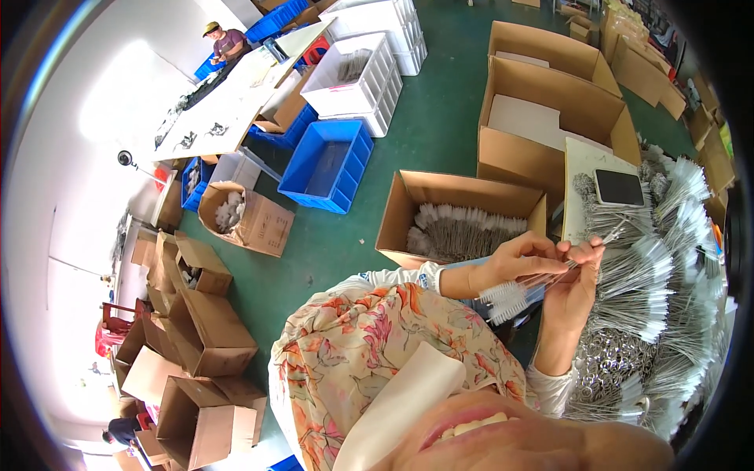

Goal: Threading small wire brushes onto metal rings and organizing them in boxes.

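A small bunch of wire-handled cleaning brushes (504,301) with white bristle heads is held between my two hands. The bristles point down to the left and the wire ends stick out up to the right. My left hand (514,265) pinches the wires with closed fingers. Wrapped round the same wires, my right hand (576,292) has its fingers curled beside the left one. Close by on the right lies a large heap of similar brushes (628,294), with wire loops (616,363) bunched at its nearer side. A cardboard box (400,216) holding more brushes stands just beyond my left hand.
A phone (619,188) lies on a pale board (589,161) beside the heap. Large open cartons (514,153) stand behind. Blue crates (292,182), white crates (385,110) and several cartons (224,330) line the green floor's left side. A person (226,43) sits at a far white table (216,110).
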Tool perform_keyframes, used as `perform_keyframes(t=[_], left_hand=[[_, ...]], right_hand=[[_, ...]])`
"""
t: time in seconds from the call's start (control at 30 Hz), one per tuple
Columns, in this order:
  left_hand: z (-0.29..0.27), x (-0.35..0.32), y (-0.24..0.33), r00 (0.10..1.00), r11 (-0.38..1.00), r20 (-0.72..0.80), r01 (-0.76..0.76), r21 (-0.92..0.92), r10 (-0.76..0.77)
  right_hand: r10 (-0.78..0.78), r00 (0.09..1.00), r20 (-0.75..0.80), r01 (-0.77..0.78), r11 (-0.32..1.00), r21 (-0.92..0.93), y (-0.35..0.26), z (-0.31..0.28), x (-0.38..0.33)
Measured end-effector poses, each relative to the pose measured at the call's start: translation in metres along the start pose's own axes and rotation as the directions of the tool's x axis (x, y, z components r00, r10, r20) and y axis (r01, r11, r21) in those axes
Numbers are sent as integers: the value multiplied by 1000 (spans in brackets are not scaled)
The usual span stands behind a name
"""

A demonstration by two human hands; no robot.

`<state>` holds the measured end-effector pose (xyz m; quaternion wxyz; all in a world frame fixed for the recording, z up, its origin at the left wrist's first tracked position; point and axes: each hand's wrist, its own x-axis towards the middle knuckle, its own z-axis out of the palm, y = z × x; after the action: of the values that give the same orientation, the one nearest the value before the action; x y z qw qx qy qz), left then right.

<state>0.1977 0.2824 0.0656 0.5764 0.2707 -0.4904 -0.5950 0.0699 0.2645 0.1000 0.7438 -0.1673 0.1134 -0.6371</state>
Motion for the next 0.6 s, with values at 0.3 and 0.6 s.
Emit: perform_keyframes(t=[0.3,0.6], left_hand=[[-20,10,11,801,473,236,-531,703,550],[-7,2,53,972,978,117,-200,-62,206]], right_hand=[[-44,959,278,87,986,-143,-28,24,-18],[101,745,659,624,-454,-636,5,36,-33]])
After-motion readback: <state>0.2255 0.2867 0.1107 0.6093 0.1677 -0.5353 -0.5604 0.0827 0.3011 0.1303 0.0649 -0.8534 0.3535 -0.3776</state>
